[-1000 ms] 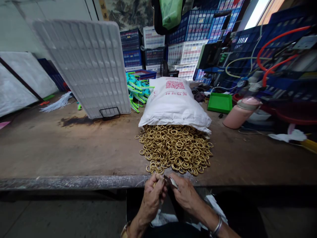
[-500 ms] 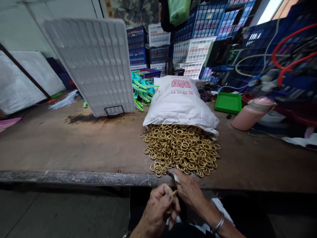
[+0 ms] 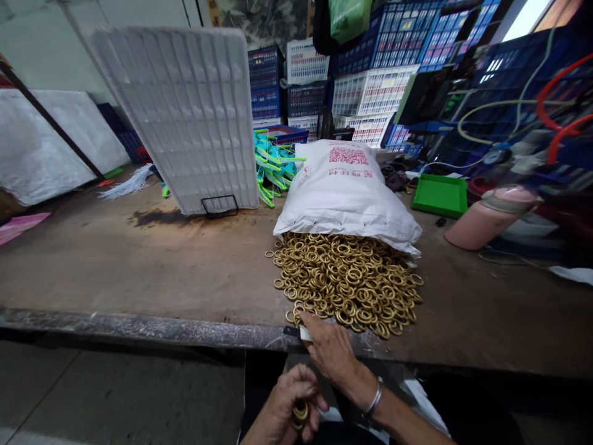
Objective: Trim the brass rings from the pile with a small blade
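Observation:
My left hand (image 3: 291, 398) is closed around a few gold-coloured rings (image 3: 300, 413), low in front of the table edge. In my right hand (image 3: 331, 352) is a small dark-tipped tool (image 3: 304, 334) with a white part; its exact kind is not clear. The fingers of that hand reach the near edge of a heap of gold rings (image 3: 352, 278). I cannot tell whether they also pinch a ring. The heap spreads from the mouth of a white woven sack (image 3: 347, 191) with red print, which lies on its side.
The wooden table (image 3: 139, 266) runs the full width. On it stand a tilted white ribbed panel (image 3: 185, 117), green-and-teal items (image 3: 273, 167), a green tray (image 3: 440, 194) and a pink bottle (image 3: 486, 219). Plastic crates (image 3: 370, 89) are stacked behind.
My right hand has moved left, its tool now pointing left along the table edge. My left hand has dropped slightly and turned, showing the rings in it. The view has shifted a little.

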A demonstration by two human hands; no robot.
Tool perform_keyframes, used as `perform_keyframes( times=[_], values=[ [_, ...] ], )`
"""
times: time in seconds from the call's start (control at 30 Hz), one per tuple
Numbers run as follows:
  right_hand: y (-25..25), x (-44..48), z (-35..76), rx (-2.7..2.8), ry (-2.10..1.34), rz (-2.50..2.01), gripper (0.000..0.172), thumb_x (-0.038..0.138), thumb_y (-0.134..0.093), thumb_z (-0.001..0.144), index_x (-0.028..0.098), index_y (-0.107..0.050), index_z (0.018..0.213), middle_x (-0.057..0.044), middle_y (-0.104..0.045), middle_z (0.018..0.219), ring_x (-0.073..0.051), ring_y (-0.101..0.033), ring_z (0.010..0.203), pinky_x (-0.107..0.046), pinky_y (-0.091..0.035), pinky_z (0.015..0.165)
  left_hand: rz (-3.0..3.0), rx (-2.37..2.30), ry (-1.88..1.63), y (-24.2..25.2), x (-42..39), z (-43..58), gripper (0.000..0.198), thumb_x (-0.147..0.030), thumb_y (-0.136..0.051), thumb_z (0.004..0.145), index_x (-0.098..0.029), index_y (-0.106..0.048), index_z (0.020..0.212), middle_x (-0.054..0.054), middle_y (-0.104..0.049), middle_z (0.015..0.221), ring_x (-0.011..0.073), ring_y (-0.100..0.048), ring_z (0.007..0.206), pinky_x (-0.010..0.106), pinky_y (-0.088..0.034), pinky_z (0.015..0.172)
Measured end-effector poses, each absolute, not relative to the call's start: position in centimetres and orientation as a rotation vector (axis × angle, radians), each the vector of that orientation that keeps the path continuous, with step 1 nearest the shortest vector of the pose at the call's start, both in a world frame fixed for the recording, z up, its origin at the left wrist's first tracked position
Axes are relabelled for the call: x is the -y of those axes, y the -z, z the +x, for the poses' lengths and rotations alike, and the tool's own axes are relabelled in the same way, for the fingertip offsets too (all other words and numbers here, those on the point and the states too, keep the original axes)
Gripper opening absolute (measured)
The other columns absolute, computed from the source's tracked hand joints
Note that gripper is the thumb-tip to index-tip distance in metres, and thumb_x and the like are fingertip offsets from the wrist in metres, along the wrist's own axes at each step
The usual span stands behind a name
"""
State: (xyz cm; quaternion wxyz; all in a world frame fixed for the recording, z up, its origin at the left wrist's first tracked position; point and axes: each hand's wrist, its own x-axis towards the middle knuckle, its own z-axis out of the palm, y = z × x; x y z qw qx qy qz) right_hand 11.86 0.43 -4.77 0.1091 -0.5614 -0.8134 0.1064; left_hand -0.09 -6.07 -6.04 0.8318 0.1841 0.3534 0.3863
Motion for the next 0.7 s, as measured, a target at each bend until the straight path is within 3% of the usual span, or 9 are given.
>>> perform_keyframes(
  times=[0.17, 0.4, 0.5, 0.6, 0.7],
  values=[
    [5.2, -0.5, 11.8, 2.412, -0.264, -1.686, 0.049, 0.004, -0.042, 0.068, 0.022, -0.046, 0.113, -0.004, -0.063, 0.095, -0.016, -0.056, 0.078, -0.025, -0.032, 0.066, 0.338, -0.766, -0.788, 6.2, 6.1, -0.3, 0.014, -0.024, -0.059, 0.067, -0.011, -0.053, 0.07, 0.006, -0.059, 0.063, 0.0092, -0.052, 0.044, 0.013, -0.031, 0.029],
    [4.4, -0.9, 11.7, 2.367, -0.294, -1.705, 0.035, 0.001, -0.041, 0.063, 0.019, -0.05, 0.091, -0.003, -0.061, 0.076, -0.013, -0.054, 0.065, -0.024, -0.027, 0.057, 0.261, -0.775, -0.881, 6.0, 5.8, -0.7, 0.024, -0.032, -0.061, 0.068, -0.012, -0.049, 0.06, 0.005, -0.057, 0.065, 0.0106, -0.053, 0.052, 0.015, -0.032, 0.034],
    [3.8, -1.5, 12.3, 2.226, -0.496, -1.7, 0.029, 0.003, -0.039, 0.065, 0.019, -0.049, 0.087, -0.001, -0.058, 0.069, -0.013, -0.051, 0.061, -0.023, -0.027, 0.056, 0.282, -0.784, -0.929, 5.4, 5.3, -0.7, 0.025, -0.033, -0.062, 0.068, -0.014, -0.047, 0.063, 0.001, -0.053, 0.063, 0.0073, -0.048, 0.047, 0.014, -0.03, 0.033],
    [3.0, -2.0, 13.3, 1.975, -0.836, -1.588, 0.012, 0.02, -0.035, 0.078, 0.019, -0.047, 0.074, 0.001, -0.051, 0.063, -0.011, -0.046, 0.057, -0.022, -0.03, 0.054, 0.369, -0.842, -1.019, 4.4, 4.4, -0.4, 0.027, -0.037, -0.063, 0.067, -0.015, -0.046, 0.068, -0.002, -0.05, 0.061, 0.0054, -0.044, 0.044, 0.013, -0.029, 0.032],
    [2.3, -1.8, 14.4, 1.726, -1.238, -1.368, 0.025, 0.039, -0.034, 0.081, 0.019, -0.042, 0.068, 0.006, -0.039, 0.055, -0.009, -0.036, 0.05, -0.02, -0.029, 0.049, 0.503, -0.962, -1.069, 3.1, 3.5, 0.3, 0.031, -0.041, -0.061, 0.068, -0.017, -0.048, 0.082, -0.004, -0.049, 0.058, 0.0053, -0.043, 0.041, 0.013, -0.03, 0.032]
  ],
)
